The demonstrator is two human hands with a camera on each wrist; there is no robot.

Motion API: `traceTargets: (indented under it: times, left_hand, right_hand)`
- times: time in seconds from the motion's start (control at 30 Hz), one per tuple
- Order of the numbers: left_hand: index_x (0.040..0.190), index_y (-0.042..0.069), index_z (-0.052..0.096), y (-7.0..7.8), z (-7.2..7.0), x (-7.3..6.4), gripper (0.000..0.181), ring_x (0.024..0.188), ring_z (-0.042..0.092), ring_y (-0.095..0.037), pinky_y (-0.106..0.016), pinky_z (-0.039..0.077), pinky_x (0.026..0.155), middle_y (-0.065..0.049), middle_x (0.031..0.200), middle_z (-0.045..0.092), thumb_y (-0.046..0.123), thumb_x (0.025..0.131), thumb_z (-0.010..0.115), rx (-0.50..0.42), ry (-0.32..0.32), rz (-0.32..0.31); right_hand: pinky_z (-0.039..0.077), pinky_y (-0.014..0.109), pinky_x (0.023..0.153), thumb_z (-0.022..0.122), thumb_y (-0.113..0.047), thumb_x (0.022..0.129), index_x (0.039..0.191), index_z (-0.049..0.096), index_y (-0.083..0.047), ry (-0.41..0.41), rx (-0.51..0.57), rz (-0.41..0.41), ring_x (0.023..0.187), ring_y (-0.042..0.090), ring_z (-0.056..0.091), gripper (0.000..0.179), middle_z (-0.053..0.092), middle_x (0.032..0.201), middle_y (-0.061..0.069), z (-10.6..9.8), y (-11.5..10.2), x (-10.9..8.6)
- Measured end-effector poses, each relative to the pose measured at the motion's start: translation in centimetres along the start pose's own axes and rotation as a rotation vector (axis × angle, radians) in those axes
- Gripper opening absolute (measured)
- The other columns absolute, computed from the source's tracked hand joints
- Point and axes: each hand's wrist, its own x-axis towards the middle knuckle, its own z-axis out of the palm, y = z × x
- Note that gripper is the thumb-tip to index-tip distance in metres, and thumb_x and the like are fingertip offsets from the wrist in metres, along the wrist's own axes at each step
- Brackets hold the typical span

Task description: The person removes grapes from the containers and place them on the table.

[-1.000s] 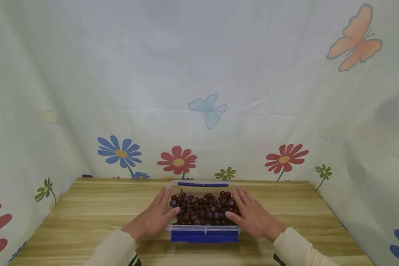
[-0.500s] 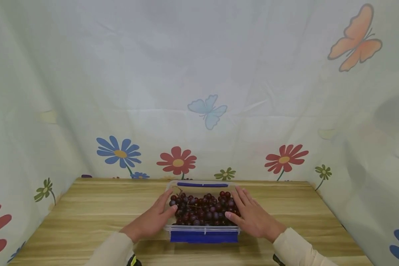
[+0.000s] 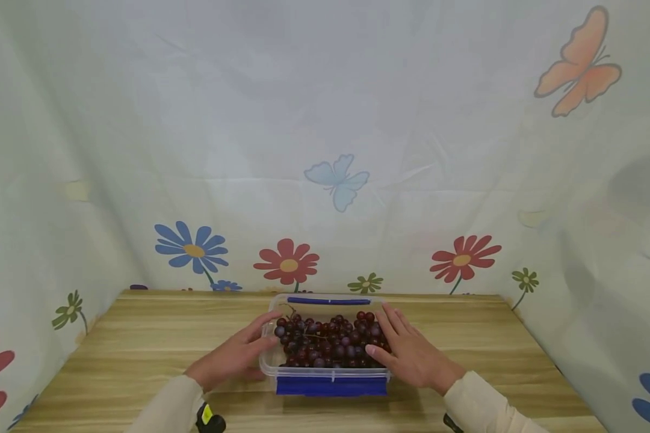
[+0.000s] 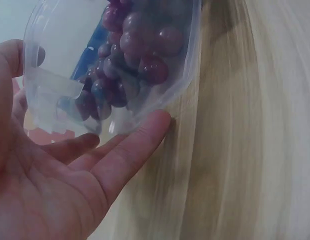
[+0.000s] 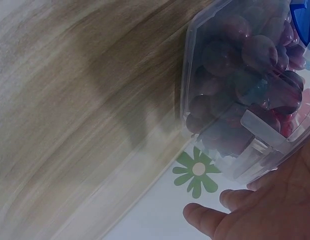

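A clear plastic food container (image 3: 325,371) with blue clips stands on the wooden tabletop, holding a bunch of dark red grapes (image 3: 336,343). My left hand (image 3: 235,355) is at its left side. There the thumb and index finger reach the rim, while the lower fingers (image 4: 130,155) stretch out straight beside the outer wall near the table. At the opposite side, my right hand (image 3: 414,355) rests with straight fingers along the rim, its thumb spread toward the grapes. The right wrist view shows the container's corner beyond that hand's fingertips (image 5: 200,215).
Behind the wooden table (image 3: 157,337) hangs a pale curtain (image 3: 238,120) printed with flowers and butterflies, and more of it closes in both sides. The container sits near the table's back edge. A dark strap with a yellow mark (image 3: 207,414) is at the left wrist.
My left hand has slid left and down from the top of the rim, its lower fingers now beside the outer wall. The right hand and the container stay nearly where they were.
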Motion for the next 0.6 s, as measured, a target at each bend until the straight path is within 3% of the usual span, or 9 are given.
traceTargets:
  times: [0.3, 0.6]
  left_hand:
    - [0.158, 0.034, 0.039, -0.46, 0.36, 0.42, 0.053, 0.112, 0.067, -0.032, -0.049, 0.066, 0.072, -0.03, 0.164, 0.031, 0.028, 0.108, 0.055, -0.037, 0.068, -0.005]
    - [0.152, 0.033, 0.046, -0.9, 0.64, 0.45, 0.046, 0.113, 0.066, -0.032, -0.049, 0.065, 0.065, -0.028, 0.164, 0.033, 0.023, 0.108, 0.054, -0.027, 0.119, 0.01]
  right_hand:
    - [0.016, 0.062, 0.131, 0.043, -0.062, 0.105, 0.167, 0.016, -0.008, 0.01, -0.002, -0.002, 0.163, 0.039, 0.005, 0.086, 0.003, 0.177, 0.011, 0.02, 0.08, 0.08]
    - [0.017, 0.063, 0.13, 0.043, -0.064, 0.105, 0.166, 0.019, -0.008, 0.003, -0.009, -0.007, 0.163, 0.04, 0.006, 0.087, 0.005, 0.177, 0.012, -0.07, -0.17, -0.02]
